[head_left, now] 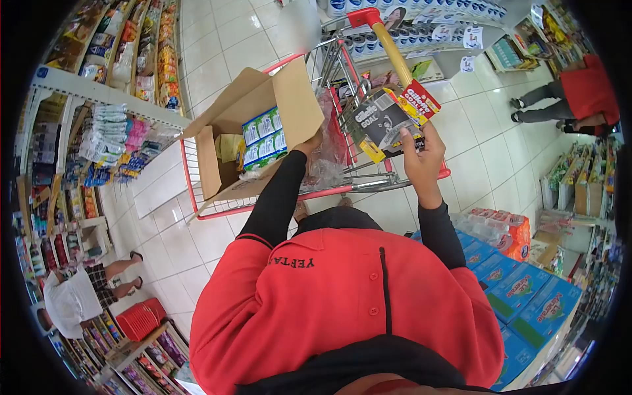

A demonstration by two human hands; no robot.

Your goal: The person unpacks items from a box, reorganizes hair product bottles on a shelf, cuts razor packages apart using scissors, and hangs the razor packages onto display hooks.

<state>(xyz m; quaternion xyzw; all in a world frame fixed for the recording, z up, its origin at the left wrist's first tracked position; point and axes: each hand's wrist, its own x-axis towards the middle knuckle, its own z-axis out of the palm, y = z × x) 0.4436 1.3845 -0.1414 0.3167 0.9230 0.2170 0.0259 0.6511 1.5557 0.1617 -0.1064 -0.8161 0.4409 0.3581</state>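
Note:
An open cardboard box (pixel 299 99) rests on the shopping cart (pixel 191 174), its flaps spread. Inside it lie green, blue and white packs (pixel 264 135). My left hand (pixel 312 142) grips the right side of this box, its fingers partly hidden by the cardboard. In my right hand (pixel 424 161) is a black Gillette Goal razor pack (pixel 380 122), pinched with the thumb on its front. A red Gillette card (pixel 420 102) stands at the pack's upper right, and yellow packaging shows around its edges. Crumpled clear plastic (pixel 324 168) sits in the cart beside the box.
Blue cartons (pixel 520 289) are stacked at my right, near shrink-wrapped bottles (pixel 497 227). Shelves (pixel 125 99) line the left, and cans (pixel 368 45) stand ahead. One person (pixel 592 92) is at far right; another (pixel 76 296) is at lower left near a red basket (pixel 140 318).

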